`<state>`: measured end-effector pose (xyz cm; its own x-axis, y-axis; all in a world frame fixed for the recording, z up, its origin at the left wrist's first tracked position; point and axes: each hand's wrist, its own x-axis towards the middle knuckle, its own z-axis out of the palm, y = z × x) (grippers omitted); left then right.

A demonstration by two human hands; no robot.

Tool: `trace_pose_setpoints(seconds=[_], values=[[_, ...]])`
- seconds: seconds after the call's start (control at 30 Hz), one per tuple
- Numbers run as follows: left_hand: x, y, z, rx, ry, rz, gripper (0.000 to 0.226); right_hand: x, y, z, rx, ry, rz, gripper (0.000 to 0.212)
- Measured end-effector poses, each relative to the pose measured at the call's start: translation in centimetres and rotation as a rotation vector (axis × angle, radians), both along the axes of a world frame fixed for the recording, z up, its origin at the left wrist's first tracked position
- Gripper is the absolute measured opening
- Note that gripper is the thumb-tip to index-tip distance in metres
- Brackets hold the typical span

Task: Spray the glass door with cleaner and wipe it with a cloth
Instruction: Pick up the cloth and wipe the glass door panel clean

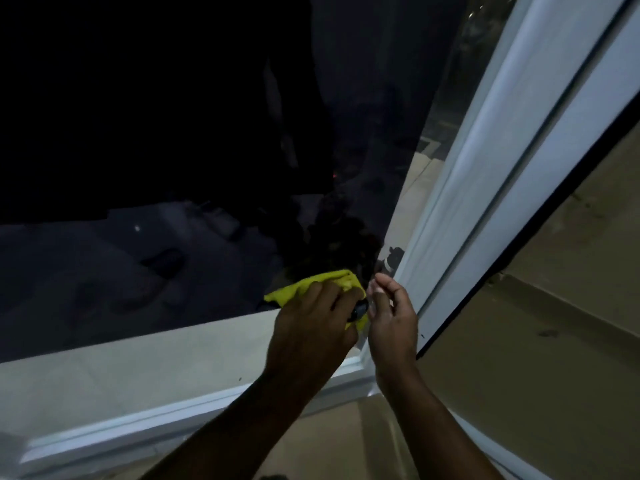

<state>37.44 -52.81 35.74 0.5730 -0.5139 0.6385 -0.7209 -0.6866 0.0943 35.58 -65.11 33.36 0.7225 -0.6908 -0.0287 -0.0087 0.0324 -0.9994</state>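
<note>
Glass door [173,150] lay just beyond the left hand [311,327], whose fingers pressed a yellow cloth [311,287] into its lower right corner; right hand [391,313] hovered beside, fingers loosely curled, empty.

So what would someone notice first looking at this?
The yellow cloth stands out, pressed by the left hand into the lower right corner of the dark glass. Next to it the right hand hovers with loosely curled fingers by the white frame. The glass is almost black, with faint reflections.
</note>
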Motion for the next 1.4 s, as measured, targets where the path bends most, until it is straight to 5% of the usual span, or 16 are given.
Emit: trace_pose_setpoints(seconds=[0.17,0.43,0.73,1.07,1.4], values=[[0.9,3.6,4.3,-0.005,-0.283,-0.009,0.047,-0.3,0.4,1.0,0.035,-0.012,0.019,0.021],[3.9,3.5,13.7,-0.381,-0.518,0.007,0.027,-0.4,1.0,1.6,-0.001,-0.05,-0.001,0.024],[8.2,3.2,8.4,0.346,-0.64,-0.215,0.04,0.8,3.3,0.1,0.03,-0.146,-0.087,0.049],[8.7,3.3,1.0,0.805,-0.641,-0.332,0.062,0.3,3.0,-2.4,-0.123,-0.1,-0.128,0.043],[7.0,5.7,-0.5,0.912,-0.556,-0.456,0.053,0.1,3.5,-1.5,-0.146,-0.105,-0.105,0.044]])
